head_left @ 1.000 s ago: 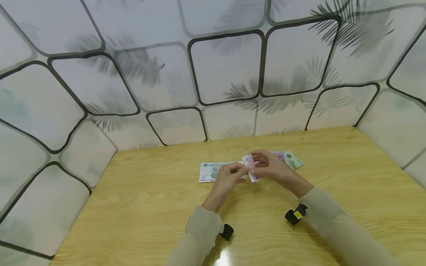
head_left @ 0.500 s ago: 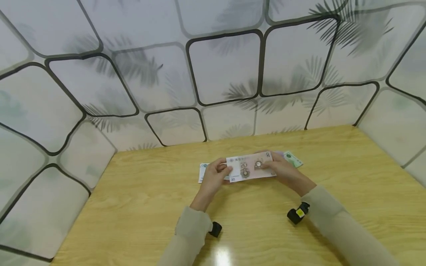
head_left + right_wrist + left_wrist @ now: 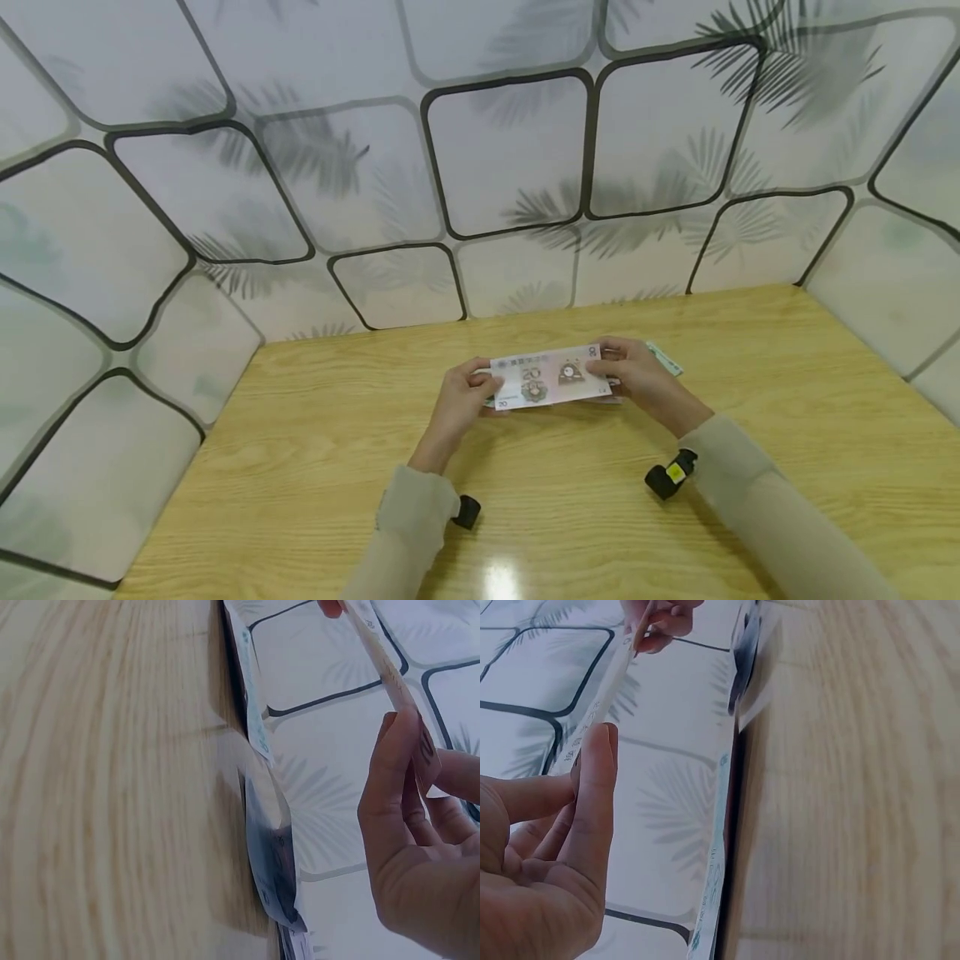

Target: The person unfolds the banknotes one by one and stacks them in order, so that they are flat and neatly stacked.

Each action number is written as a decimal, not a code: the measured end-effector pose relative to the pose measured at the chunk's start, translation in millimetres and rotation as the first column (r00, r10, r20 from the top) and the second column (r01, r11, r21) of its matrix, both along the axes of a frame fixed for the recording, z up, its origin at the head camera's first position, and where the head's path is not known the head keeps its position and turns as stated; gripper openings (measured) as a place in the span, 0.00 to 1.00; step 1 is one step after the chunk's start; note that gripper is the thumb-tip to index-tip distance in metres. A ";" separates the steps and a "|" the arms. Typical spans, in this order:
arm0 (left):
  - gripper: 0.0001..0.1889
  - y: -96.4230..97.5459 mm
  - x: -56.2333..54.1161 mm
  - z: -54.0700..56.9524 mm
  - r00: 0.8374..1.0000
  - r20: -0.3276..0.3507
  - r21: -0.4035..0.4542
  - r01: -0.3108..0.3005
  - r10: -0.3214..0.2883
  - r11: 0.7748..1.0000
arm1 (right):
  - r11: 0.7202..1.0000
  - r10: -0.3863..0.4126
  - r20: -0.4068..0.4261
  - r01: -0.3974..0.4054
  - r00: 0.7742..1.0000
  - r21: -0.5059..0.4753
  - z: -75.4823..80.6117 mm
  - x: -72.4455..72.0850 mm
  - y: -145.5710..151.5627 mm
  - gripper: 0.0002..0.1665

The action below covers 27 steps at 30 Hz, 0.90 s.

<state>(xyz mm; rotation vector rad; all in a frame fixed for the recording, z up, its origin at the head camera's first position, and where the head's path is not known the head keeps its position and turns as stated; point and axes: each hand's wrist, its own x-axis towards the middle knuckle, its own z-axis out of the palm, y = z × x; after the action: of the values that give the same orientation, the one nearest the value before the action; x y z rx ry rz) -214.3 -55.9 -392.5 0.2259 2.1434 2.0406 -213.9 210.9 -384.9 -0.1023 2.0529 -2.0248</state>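
A pinkish 20 banknote (image 3: pixel 551 377) is stretched out flat between both hands, its printed face toward the head camera. My left hand (image 3: pixel 459 398) pinches its left end with the thumb in front and fingers behind. At the other end, my right hand (image 3: pixel 643 379) pinches the note the same way. In the left wrist view the held banknote (image 3: pixel 600 709) appears nearly edge-on, raised off the table. Below it lie other banknotes (image 3: pixel 271 855), slightly curled, seen low from the side. Most of them are hidden in the head view by the held note and hands.
A green banknote (image 3: pixel 664 358) shows its end beyond the right hand. The wooden table (image 3: pixel 300 467) meets a wall (image 3: pixel 510 158) with a leaf and line pattern at the back. A black wrist camera (image 3: pixel 467 512) sits under the left sleeve, another black camera (image 3: pixel 667 475) under the right.
The 20 banknote was narrow and angled between the fingers, then was spread out flat. Both hands have since shifted it a little to the left; the left hand has moved farthest left.
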 end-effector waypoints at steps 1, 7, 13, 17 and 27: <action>0.15 -0.8 -0.7 1.4 1.000 0.012 0.005 -0.003 0.003 1.000 | 1.000 0.002 0.004 -0.002 1.000 -0.005 -0.6 -1.3 0.3 0.18; 0.16 -6.9 -2.2 3.7 0.998 0.055 0.032 0.000 -0.002 0.999 | 0.997 0.075 -0.015 -0.075 0.997 -0.026 -4.2 -5.2 2.3 0.15; 0.18 -17.3 -4.6 4.6 0.997 0.071 0.042 0.016 -0.019 0.999 | 0.996 0.081 -0.007 -0.081 0.997 -0.035 -5.3 -9.6 -2.6 0.16; 0.17 -21.5 -7.0 7.4 0.997 0.078 0.018 -0.028 0.027 0.999 | 0.999 0.023 0.005 -0.023 1.000 -0.026 -4.1 -12.8 -5.4 0.14; 0.15 -29.2 -15.0 6.4 0.984 0.077 -0.072 -0.154 0.159 0.985 | 0.998 -0.067 0.061 0.068 0.996 -0.015 -5.5 -18.4 -12.1 0.14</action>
<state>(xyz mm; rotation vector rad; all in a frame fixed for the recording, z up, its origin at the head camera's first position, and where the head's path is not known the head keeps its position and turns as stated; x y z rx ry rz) -229.3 -85.1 -386.1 -0.0367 2.2375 2.0168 -232.3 198.8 -390.5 0.0254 2.0293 -2.0586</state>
